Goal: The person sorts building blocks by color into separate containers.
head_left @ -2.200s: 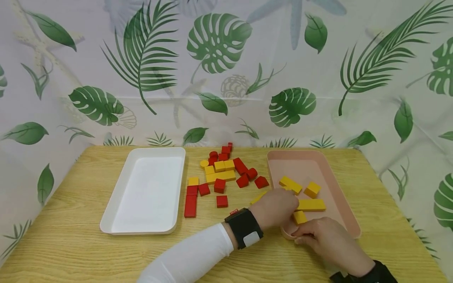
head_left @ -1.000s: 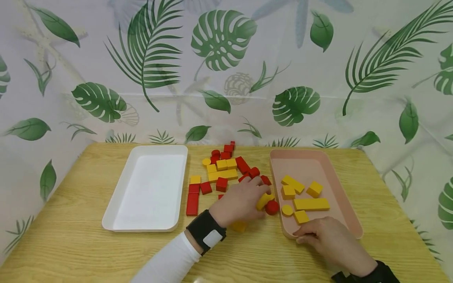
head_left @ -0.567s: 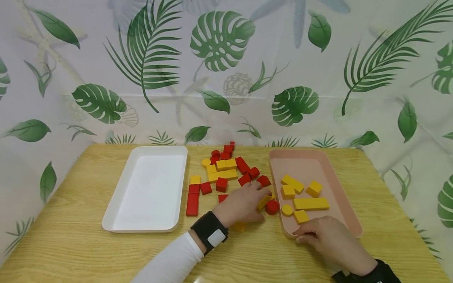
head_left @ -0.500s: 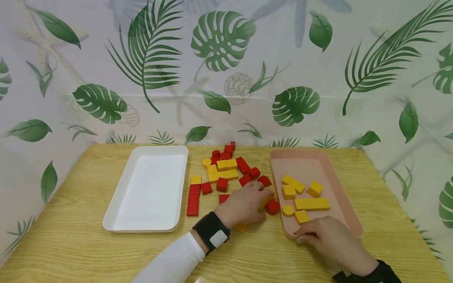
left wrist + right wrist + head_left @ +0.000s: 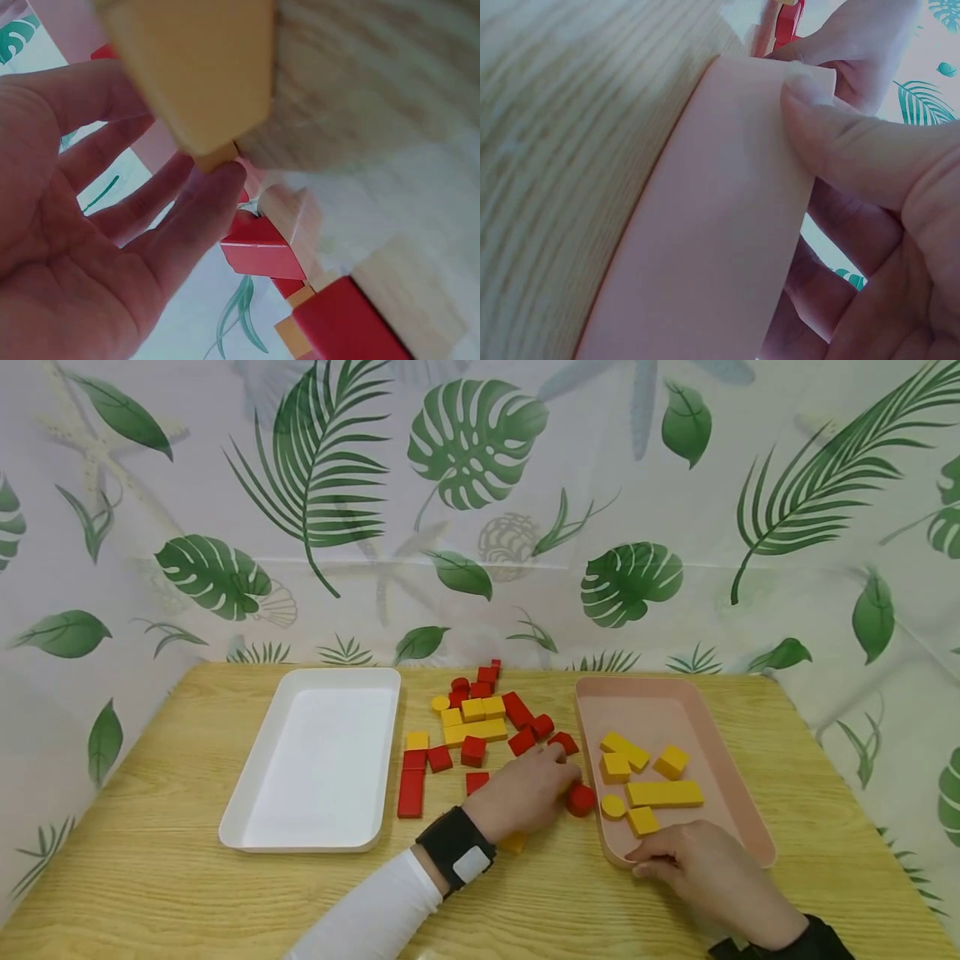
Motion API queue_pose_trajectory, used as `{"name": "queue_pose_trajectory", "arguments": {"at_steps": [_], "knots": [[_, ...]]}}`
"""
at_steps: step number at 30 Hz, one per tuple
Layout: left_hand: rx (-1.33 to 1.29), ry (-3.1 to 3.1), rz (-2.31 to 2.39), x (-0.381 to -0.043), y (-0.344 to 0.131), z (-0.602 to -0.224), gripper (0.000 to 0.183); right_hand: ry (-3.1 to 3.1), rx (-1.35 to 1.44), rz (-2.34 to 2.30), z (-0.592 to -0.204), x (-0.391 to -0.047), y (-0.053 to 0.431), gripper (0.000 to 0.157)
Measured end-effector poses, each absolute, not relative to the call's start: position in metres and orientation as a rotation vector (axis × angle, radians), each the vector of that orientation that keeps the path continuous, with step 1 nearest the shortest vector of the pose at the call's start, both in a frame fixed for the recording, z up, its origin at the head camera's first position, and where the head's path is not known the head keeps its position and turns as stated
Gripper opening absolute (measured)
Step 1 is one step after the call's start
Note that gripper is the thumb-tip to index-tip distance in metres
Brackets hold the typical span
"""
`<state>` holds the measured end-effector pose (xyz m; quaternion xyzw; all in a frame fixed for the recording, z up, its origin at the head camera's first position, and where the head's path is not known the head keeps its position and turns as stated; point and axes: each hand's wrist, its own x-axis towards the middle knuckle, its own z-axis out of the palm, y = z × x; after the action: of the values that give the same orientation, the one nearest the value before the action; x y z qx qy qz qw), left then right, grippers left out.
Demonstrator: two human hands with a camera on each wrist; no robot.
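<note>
My left hand (image 5: pixel 528 789) reaches down beside the pink tray, its fingers round a yellow block (image 5: pixel 216 157). In the left wrist view only a small part of that block shows at a fingertip; the head view hides it behind the hand. A red rounded block (image 5: pixel 580 800) stands just right of those fingers, near the tray wall. Another yellow block (image 5: pixel 513 842) lies partly under the left wrist and looms large in the left wrist view. My right hand (image 5: pixel 708 872) pinches the near wall of the pink tray (image 5: pixel 727 187), thumb outside. Several yellow blocks (image 5: pixel 664 793) lie in this tray.
A white tray (image 5: pixel 311 760) stands on the left of the wooden table (image 5: pixel 150 877). Between the trays lie several red blocks (image 5: pixel 410 793) and yellow blocks (image 5: pixel 476 732). A leaf-patterned cloth (image 5: pixel 480 527) hangs at the back and sides.
My left hand has come out of the pink tray, leftward to the blocks beside it, and its fingers have closed round a yellow block. The right hand has kept its hold on the tray.
</note>
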<state>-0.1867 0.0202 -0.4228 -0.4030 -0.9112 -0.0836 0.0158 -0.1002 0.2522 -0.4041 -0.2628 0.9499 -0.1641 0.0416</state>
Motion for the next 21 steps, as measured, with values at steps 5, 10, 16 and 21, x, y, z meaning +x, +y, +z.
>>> {"name": "queue_pose_trajectory", "arguments": {"at_steps": [5,10,16,21], "knots": [[-1.153,-2.901,-0.310,-0.1846,0.0219,-0.4197,0.028,2.909,-0.790,-0.504,-0.4040,-0.0998,0.2524,0.010],[-1.008,-2.999,-0.316,-0.1825,0.0252,-0.4186,0.029,2.910,-0.787,-0.492,-0.4032,-0.1003,0.2529,0.010],[-0.971,-3.015,-0.235,-0.1828,0.0252,-0.4178,0.037,2.918,-0.811,-0.499,-0.4034,-0.1008,0.2527,0.011],[-0.958,-3.010,-0.287,-0.1825,0.0235,-0.4124,0.042,2.924,-0.811,-0.502,-0.4053,-0.0999,0.2530,0.011]]}}
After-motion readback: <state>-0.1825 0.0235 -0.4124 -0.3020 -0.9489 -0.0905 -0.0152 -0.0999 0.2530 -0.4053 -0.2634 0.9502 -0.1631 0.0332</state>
